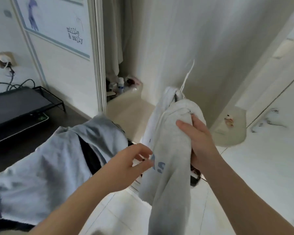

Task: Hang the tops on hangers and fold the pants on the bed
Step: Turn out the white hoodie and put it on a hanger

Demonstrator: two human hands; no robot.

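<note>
A light grey sweatshirt (170,141) with blue letters and a white drawstring hangs bunched in mid-air at the centre. My right hand (196,138) grips its upper part, fingers curled into the fabric. My left hand (134,163) is just left of the garment at the height of the letters, fingers loosely spread and touching its edge or just short of it. A pale blue-grey garment (46,160) lies draped over something dark at the lower left. No hanger is visible.
A white wardrobe door (185,39) stands straight ahead, with a sliding door (64,53) bearing a poster to the left. A black monitor stand (22,107) with cables sits on the dark floor at left. Bottles and small items (124,85) crowd a ledge behind.
</note>
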